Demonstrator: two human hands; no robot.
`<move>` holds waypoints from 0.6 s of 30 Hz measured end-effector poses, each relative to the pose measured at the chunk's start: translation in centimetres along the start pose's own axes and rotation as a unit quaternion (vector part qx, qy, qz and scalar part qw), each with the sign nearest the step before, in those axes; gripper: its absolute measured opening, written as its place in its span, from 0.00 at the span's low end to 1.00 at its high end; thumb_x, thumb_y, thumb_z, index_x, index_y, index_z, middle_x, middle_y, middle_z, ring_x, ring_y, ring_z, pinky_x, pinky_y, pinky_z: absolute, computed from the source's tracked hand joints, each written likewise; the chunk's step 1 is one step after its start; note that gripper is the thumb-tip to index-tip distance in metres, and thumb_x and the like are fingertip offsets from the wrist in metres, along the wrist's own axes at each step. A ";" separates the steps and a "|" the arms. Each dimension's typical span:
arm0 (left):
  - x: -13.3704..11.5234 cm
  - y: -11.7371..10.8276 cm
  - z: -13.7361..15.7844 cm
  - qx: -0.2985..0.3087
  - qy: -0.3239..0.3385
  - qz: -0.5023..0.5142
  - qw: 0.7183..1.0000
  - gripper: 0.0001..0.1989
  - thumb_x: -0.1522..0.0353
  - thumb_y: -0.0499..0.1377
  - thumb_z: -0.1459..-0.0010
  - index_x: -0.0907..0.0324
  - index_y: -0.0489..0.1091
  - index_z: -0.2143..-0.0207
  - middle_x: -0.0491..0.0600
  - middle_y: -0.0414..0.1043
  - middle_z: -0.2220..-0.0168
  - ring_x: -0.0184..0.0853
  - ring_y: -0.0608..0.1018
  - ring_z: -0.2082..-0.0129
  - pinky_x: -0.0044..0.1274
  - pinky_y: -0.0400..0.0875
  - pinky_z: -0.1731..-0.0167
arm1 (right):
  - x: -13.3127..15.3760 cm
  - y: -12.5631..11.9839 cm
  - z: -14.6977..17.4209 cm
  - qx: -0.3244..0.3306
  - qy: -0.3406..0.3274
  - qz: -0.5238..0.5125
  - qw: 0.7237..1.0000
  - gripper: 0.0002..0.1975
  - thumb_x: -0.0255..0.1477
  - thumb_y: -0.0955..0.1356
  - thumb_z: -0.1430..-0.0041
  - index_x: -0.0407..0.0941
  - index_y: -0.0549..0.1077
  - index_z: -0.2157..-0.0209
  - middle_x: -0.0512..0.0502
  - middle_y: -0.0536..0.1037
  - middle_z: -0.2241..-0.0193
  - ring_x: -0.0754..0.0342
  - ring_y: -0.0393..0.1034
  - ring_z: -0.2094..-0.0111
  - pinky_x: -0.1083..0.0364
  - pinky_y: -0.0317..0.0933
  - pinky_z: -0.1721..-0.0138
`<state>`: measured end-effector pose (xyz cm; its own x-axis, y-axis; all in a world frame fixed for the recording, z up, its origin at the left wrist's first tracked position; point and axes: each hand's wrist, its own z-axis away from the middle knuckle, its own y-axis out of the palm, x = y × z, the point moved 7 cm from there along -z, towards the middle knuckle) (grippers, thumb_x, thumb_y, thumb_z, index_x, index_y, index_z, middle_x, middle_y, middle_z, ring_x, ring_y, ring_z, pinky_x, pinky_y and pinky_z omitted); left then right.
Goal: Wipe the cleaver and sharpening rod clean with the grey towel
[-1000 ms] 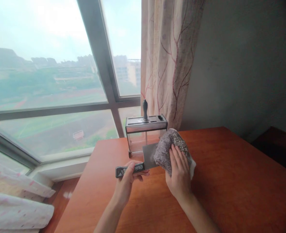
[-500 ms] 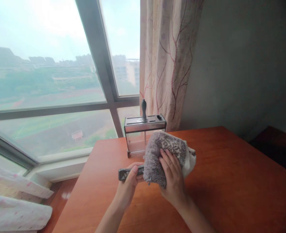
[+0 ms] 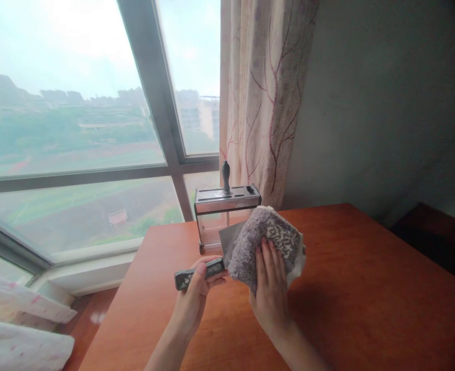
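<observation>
My left hand (image 3: 194,296) is closed around the dark handle of a cleaver (image 3: 229,238), which is held above the table and points to the right. A strip of its broad grey blade shows near the handle; the rest is hidden behind a folded grey and white towel (image 3: 248,239). My right hand (image 3: 270,288) grips the towel around the blade, its fingers lying over the patterned part of the cloth. Just behind the blade stands a knife block (image 3: 207,203) with a metal top and clear sides. One dark grey handle (image 3: 226,176) sticks up from it.
The reddish-brown wooden table (image 3: 142,319) spreads under both hands. A large window (image 3: 96,206) lies beyond its left and far edges. Behind the knife block hangs a patterned curtain (image 3: 266,103), with a grey wall (image 3: 366,118) to its right.
The towel has shifted along the blade away from the handle, so part of the blade now shows. My left hand and the cleaver's handle have moved slightly left.
</observation>
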<state>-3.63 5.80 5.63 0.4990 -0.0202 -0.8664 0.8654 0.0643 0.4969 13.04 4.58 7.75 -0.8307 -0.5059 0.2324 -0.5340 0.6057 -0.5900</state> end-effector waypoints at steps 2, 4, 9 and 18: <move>0.1 0.3 0.1 -0.005 -0.004 -0.022 1.000 0.18 0.57 0.61 0.45 0.60 0.74 0.58 0.52 0.78 0.61 0.41 0.79 0.62 0.27 0.71 0.63 | 1.6 0.5 0.6 0.036 -0.040 -0.041 0.998 0.35 0.23 0.59 0.43 0.37 0.46 0.34 0.34 0.51 0.34 0.37 0.42 0.34 0.34 0.49 0.40; 0.5 0.3 0.3 -0.015 -0.023 -0.036 0.999 0.21 0.56 0.62 0.47 0.59 0.73 0.55 0.52 0.78 0.60 0.42 0.78 0.60 0.27 0.71 0.62 | 3.1 0.7 1.2 0.067 -0.087 -0.084 0.990 0.36 0.24 0.60 0.45 0.36 0.46 0.35 0.34 0.51 0.34 0.37 0.42 0.34 0.35 0.50 0.40; 1.1 0.3 0.6 -0.041 -0.050 -0.017 0.998 0.23 0.56 0.64 0.50 0.58 0.72 0.54 0.51 0.79 0.62 0.42 0.77 0.60 0.28 0.70 0.61 | 4.0 0.4 1.3 0.093 -0.141 -0.122 0.978 0.38 0.27 0.61 0.48 0.34 0.49 0.36 0.34 0.52 0.35 0.39 0.44 0.35 0.38 0.49 0.39; 0.5 1.2 0.1 0.009 -0.029 0.029 0.999 0.17 0.56 0.58 0.44 0.61 0.74 0.62 0.54 0.78 0.61 0.42 0.78 0.60 0.28 0.69 0.62 | -0.7 0.0 -0.5 -0.001 -0.030 -0.015 0.999 0.36 0.22 0.61 0.46 0.40 0.49 0.35 0.37 0.59 0.37 0.41 0.47 0.35 0.35 0.44 0.38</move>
<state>-2.32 5.77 5.77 0.5501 -0.0739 -0.8318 0.8351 0.0482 0.5480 13.52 5.21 7.97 -0.8029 -0.5605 0.2029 -0.5592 0.5903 -0.5821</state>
